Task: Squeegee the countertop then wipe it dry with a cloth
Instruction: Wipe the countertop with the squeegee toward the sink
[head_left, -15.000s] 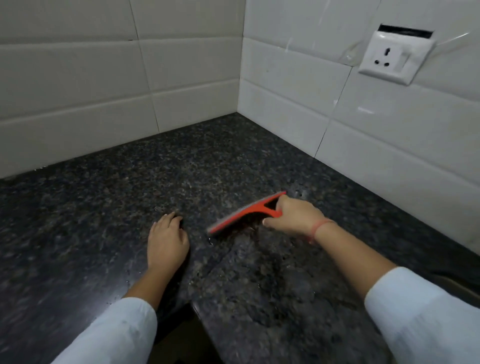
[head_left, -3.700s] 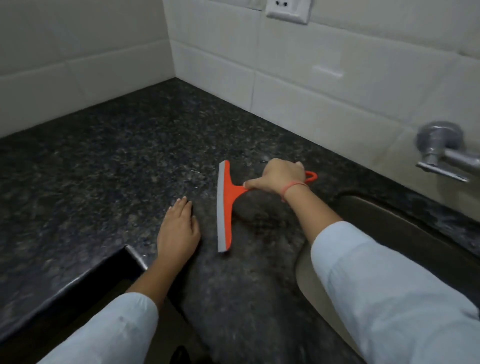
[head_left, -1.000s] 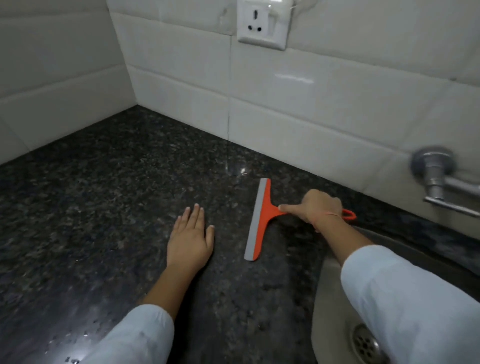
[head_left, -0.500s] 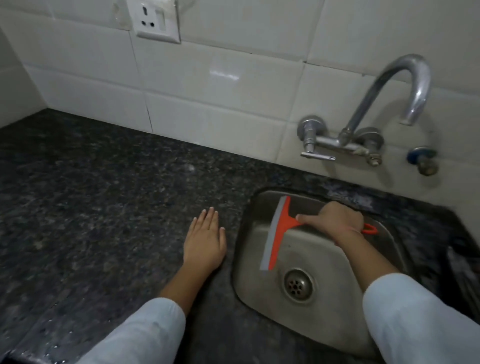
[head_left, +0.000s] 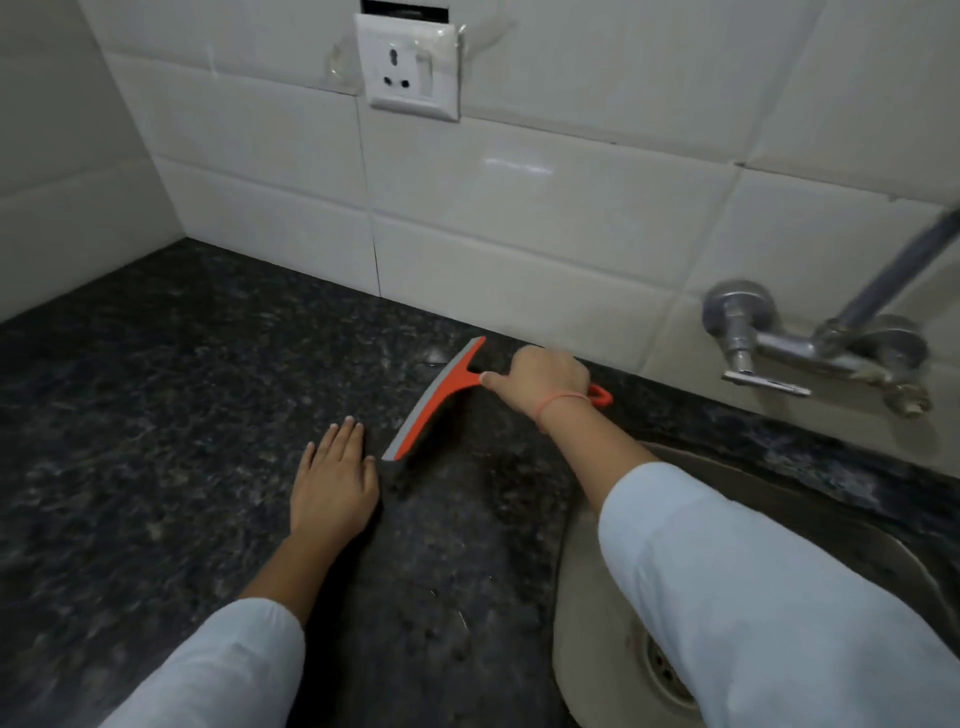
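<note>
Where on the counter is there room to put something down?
The big bare stretch of countertop between the tiled wall and the left hand is free. So is the strip between the left sleeve and the sink. It is crowded around the squeegee, held by the right hand.

The countertop (head_left: 156, 415) is dark speckled stone, running from the tiled corner on the left to a steel sink (head_left: 587, 597) sunk into it on the right. The left hand (head_left: 332, 483) lies flat on it, palm down. Just beside that hand, an orange squeegee (head_left: 436, 400) rests its grey blade on the stone, gripped by the right hand (head_left: 540, 382).
</note>
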